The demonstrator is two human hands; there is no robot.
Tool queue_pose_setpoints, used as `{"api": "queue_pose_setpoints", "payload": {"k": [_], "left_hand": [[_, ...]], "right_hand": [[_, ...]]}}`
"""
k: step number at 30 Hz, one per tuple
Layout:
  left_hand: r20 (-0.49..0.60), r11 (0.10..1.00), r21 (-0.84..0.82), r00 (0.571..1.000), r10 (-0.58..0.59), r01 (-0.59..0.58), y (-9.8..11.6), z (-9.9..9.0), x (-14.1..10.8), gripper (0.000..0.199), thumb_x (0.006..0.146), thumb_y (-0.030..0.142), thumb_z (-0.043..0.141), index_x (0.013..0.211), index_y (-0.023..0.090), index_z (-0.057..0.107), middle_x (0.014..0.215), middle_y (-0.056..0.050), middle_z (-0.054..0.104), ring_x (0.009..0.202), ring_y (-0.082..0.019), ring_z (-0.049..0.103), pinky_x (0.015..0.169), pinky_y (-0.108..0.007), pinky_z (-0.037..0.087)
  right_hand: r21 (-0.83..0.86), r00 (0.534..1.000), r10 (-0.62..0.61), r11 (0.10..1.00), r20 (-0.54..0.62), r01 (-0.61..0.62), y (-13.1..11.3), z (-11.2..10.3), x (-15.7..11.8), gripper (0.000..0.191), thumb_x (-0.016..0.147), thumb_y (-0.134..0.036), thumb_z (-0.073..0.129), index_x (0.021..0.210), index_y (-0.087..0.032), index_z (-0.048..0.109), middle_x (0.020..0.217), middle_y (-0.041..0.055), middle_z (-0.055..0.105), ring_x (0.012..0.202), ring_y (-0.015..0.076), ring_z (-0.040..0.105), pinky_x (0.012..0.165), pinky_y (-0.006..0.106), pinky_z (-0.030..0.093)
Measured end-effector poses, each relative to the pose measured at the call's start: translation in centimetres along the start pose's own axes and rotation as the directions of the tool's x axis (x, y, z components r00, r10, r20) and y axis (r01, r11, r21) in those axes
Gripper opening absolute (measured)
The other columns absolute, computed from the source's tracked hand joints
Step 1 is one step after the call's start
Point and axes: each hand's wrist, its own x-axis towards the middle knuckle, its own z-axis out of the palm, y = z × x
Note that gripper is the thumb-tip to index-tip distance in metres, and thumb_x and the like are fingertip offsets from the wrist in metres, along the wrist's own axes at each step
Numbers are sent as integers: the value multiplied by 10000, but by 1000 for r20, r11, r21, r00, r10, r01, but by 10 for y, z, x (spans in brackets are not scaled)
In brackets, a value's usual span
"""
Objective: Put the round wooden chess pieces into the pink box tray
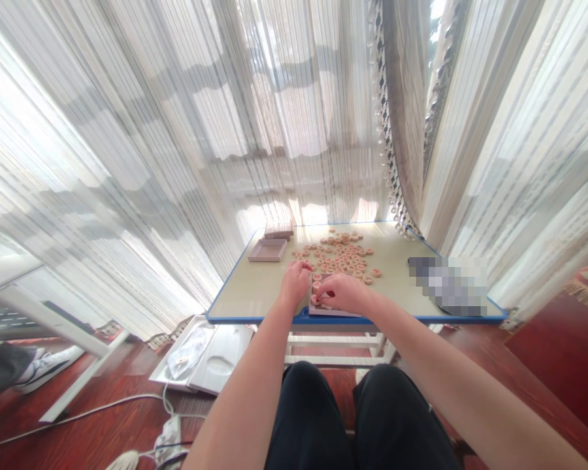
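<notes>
Discs (pixel 343 262) loose on tabletop (pixel 245 287), some in box (pixel 334 312); prob. light, stiff: pinch by rim. R grip (pixel 343 294) part-curled at boxed disc (pixel 315 300), hold unclear; L grip (pixel 296 281) by box edge, can't tell.

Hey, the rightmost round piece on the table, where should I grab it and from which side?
Probably pinch its round rim at opposite edges, coming from above and the right. The rightmost piece looks flat and low, so the rim is what there is to grip; the other pieces lie to its left, with tabletop on its right.
</notes>
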Motion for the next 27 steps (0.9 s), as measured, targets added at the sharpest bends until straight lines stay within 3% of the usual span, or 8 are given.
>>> {"api": "queue_pose_setpoints", "payload": {"k": [11,16,21,24,27], "left_hand": [[8,999,28,1000,15,-15,0,0,0,224,723,140,392,729,162,615,878,-72,610,918,-181,561,907,-319,420],[-11,1000,17,1000,12,-11,-2,2,1,221,731,145,398,744,174,617,897,-66,623,932,-181,565,910,-326,424],[35,1000,-20,999,-12,13,-1,2,1,234,744,141,404,782,188,630,887,-65,665,918,-201,586,878,-360,438],[46,999,-28,999,-26,27,-1,3,0,240,757,143,407,784,207,637,871,-51,677,894,-197,597,856,-363,450],[52,1000,-5,999,-7,7,-2,4,1,238,764,151,406,762,216,636,840,-41,678,855,-192,599,823,-362,459]], "right_hand": [[20,999,-27,999,-29,27,-3,3,0,177,739,-205,563,787,-256,726,771,-14,690,719,125,590,645,208,391],[-1,981,111,994,-158,-112,17,-7,-9,173,762,-248,554,801,-224,720,743,13,664,700,136,570,657,229,395],[33,898,303,950,-320,-309,53,-27,-18,255,780,-294,520,918,-174,697,784,40,657,718,154,572,689,255,414],[19,909,370,927,-193,-374,65,-39,-18,274,745,-332,557,927,-187,702,771,28,661,687,154,573,647,249,412],[-15,937,348,937,-12,-348,66,-43,-14,247,709,-324,589,874,-191,715,770,26,670,693,156,582,613,236,402]]}}
